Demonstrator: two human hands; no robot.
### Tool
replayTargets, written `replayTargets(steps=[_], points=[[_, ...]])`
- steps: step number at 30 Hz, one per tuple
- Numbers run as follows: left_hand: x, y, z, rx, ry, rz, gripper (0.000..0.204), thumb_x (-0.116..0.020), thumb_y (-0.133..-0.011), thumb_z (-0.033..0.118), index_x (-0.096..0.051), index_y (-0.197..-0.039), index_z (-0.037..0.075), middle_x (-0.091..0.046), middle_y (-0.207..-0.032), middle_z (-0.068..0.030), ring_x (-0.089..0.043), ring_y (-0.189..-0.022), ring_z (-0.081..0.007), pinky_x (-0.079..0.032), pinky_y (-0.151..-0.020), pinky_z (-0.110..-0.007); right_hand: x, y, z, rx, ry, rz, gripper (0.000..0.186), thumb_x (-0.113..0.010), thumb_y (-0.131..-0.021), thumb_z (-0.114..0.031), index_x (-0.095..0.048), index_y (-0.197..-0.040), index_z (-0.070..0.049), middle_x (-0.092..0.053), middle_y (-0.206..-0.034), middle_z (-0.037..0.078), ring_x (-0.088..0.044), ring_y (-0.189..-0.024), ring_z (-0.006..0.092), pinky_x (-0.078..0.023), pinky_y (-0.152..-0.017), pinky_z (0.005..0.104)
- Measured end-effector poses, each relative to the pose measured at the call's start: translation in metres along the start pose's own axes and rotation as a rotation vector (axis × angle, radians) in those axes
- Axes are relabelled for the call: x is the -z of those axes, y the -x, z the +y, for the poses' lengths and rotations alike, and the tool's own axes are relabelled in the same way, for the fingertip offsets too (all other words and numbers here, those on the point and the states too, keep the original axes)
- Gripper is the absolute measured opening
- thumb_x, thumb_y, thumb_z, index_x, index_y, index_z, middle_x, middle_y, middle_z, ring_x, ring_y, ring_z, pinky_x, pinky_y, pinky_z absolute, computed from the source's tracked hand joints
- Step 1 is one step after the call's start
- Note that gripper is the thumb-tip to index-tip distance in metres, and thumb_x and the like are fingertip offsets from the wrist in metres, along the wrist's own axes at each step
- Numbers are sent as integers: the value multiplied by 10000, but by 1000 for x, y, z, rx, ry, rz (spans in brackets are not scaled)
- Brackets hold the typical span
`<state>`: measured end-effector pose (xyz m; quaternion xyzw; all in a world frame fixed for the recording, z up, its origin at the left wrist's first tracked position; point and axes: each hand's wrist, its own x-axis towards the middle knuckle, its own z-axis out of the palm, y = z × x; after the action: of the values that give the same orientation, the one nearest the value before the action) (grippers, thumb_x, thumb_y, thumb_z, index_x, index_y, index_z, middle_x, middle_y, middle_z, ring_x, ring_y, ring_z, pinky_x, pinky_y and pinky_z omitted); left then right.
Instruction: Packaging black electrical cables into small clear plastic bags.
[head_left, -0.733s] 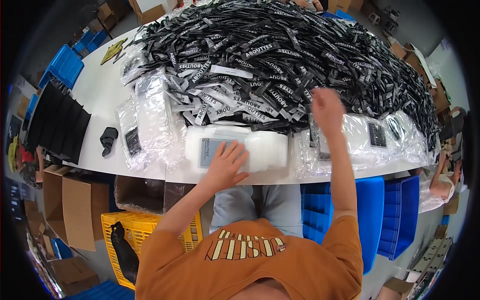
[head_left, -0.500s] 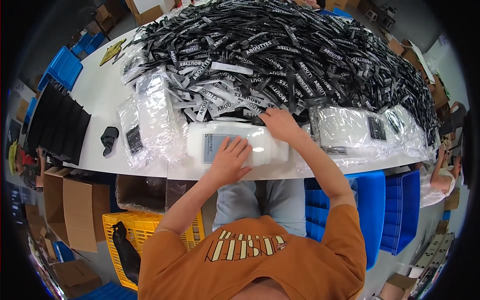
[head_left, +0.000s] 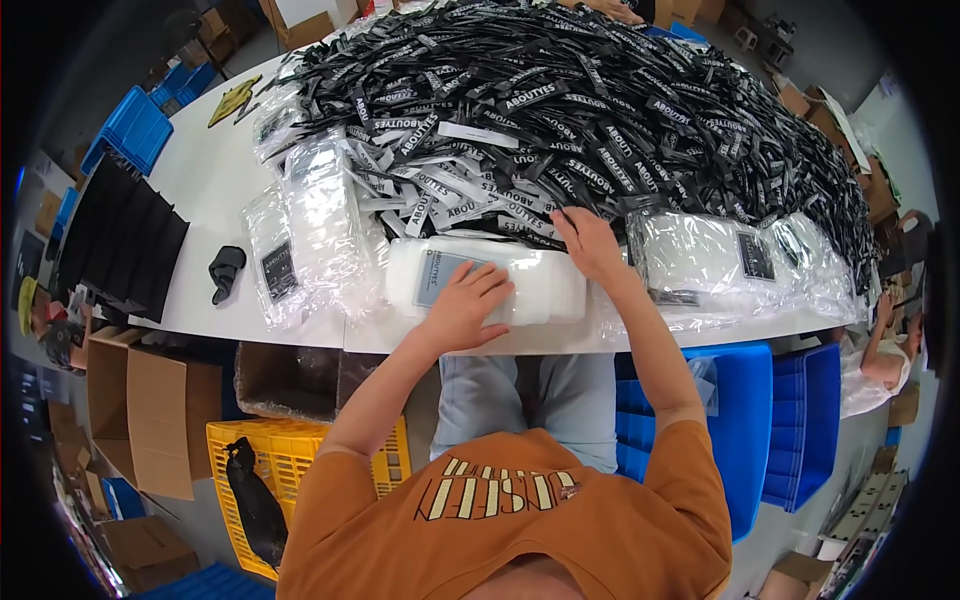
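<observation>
Fingers spread, my left hand [head_left: 475, 300] lies on a stack of white plastic bags [head_left: 545, 285] with a grey label panel [head_left: 435, 275]. Just behind the stack's right part, my right hand [head_left: 590, 245] has its fingers curled on a black packet strip at the near edge of a big heap [head_left: 650, 110] of black, printed strips. Paler strips [head_left: 440, 185] lie among them behind the stack. Clear-wrapped bundles of white bags lie to the left [head_left: 325, 220] and to the right [head_left: 700, 260].
A black tiered tray [head_left: 120, 240], dark cloth item [head_left: 225, 275] and blue basket [head_left: 130, 130] are at left. Below the table edge are cartons [head_left: 160, 420], a yellow crate [head_left: 230, 470] and blue bins [head_left: 740, 430]. Other people [head_left: 880, 360] show at both sides.
My right hand has come down and leftward from over the heap to just behind the stack, fingers curling onto a strip. My left hand stays on the stack; the view has shifted slightly.
</observation>
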<state>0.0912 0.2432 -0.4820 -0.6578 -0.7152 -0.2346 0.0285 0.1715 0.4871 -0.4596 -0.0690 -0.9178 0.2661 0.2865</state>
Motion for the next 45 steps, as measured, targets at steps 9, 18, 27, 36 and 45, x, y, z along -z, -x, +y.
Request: replayTargets(steps=[9, 18, 27, 36, 45], points=[[-2, 0, 0, -12, 29, 40, 594, -738, -656, 314, -538, -1159, 69, -517, -1234, -108, -444, -1197, -290, -301, -1019, -472, -48, -42, -20, 145, 480, -128, 177, -537, -777, -118, -594, -929, -47, -624, -857, 119, -638, -722, 294, -520, -618, 390], [-4, 1, -3, -4, 55, 52, 534, -690, -718, 298, -532, -1171, 64, -510, -1246, -123, -437, -1205, -292, -279, -1036, -475, -19, -27, -38, -63, 499, -222, 198, -562, -739, -153, -565, -897, -33, -632, -823, 152, -639, -711, 321, -510, -613, 418], [-3, -6, -17, 124, 378, 96, 459, -712, -727, 260, -577, -1122, 69, -575, -1165, -98, -515, -1125, -267, -260, -1062, -463, 13, 60, -43, -327, -233, 121, 193, -591, -858, -189, -584, -802, -4, -592, -703, 113, -563, -601, 192, -444, -576, 294], [10, -11, -21, 110, 423, 105, 370, -748, -696, 181, -625, -1014, 36, -635, -1025, -103, -595, -983, -249, -376, -985, -418, -57, 154, -36, -220, -584, 242, 155, -634, -817, -71, -508, -734, -34, -511, -639, 70, -470, -522, 129, -380, -494, 262], [-2, -7, -3, 359, 257, 587, 55, -655, -767, 46, -665, -816, 22, -619, -684, -97, -593, -557, -190, -454, -495, -286, -51, 130, -55, -48, -428, 167, 235, -661, -796, -143, -476, -701, -34, -481, -614, 106, -430, -500, 270, -363, -470, 315]])
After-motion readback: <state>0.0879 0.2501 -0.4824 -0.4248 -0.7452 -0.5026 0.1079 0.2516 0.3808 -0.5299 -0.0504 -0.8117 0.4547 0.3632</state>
